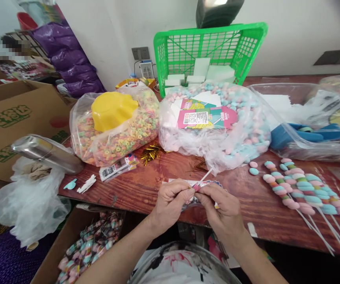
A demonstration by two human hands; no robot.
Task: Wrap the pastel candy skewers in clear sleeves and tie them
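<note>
Close together at the table's front edge, both my hands pinch a wrapped candy skewer (207, 175), whose white stick points up and to the right. My left hand (170, 199) is closed, thumb and forefinger at a small pink part. From the other side, my right hand (221, 203) is closed on the same spot. Crinkled clear wrapping shows below the fingers, partly hidden by them. Printed packets (212, 183) lie behind the hands. To the right rest several pink and blue marshmallow skewers (302, 185) with white sticks, beside two loose marshmallows (253, 171).
Behind stand a bag of marshmallows (246, 118) with printed cards on top, a bag of ring candies (113, 138) and a green basket (158, 59). Gold twist ties (150, 154) lie nearby. A steel flask (48, 154) lies left; below is a box of finished skewers (90, 244).
</note>
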